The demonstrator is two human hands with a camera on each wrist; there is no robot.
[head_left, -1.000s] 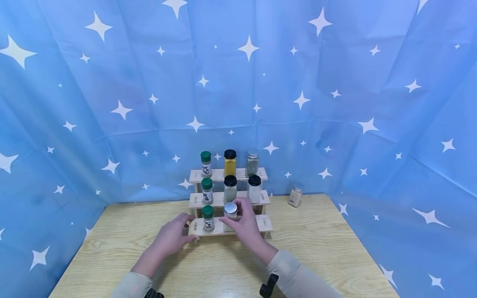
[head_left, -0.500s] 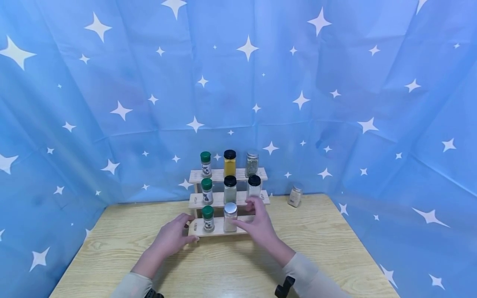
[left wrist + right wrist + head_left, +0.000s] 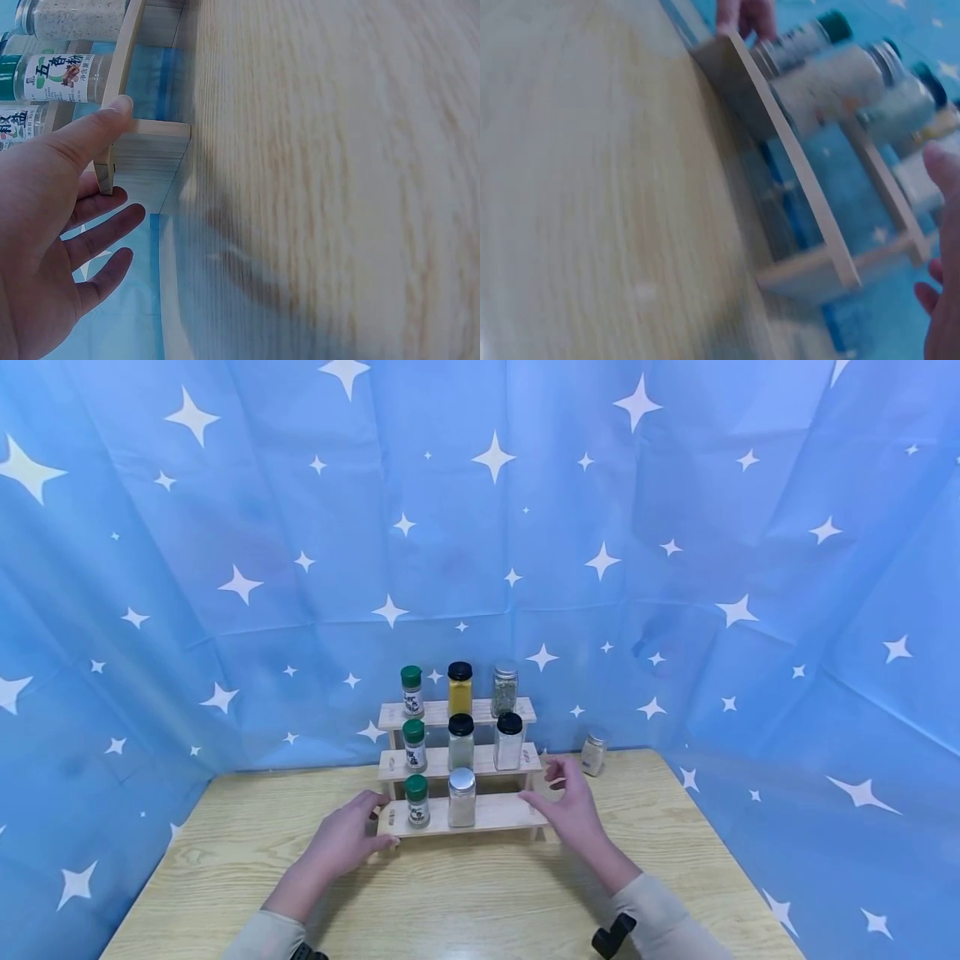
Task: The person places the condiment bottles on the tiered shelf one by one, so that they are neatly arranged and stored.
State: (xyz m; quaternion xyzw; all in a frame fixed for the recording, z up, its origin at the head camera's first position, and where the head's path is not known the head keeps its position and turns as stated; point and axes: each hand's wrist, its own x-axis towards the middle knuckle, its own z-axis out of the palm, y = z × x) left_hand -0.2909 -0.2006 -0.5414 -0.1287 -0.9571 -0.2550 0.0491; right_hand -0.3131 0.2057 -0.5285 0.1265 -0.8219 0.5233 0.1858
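Observation:
A three-tier wooden spice rack stands on the table. My left hand grips the left end of its lowest shelf, thumb at the front edge and fingers around the end. On that shelf are a green-capped spice bottle and, to its right, a silver-lidded spice jar; the shelf's right part is bare. By the rack's right end, my right hand has its fingers apart and holds nothing. The right wrist view shows its thumb near the upper shelves, blurred.
Black-lidded jars and a green-capped bottle fill the middle shelf. The top shelf bears a yellow jar, a herb jar and another green-capped bottle. A silver-lidded jar stands on the table at the back right.
My right hand has let go of the silver-lidded jar on the lowest shelf and moved right, past the rack's right end. The left hand has stayed on the rack.

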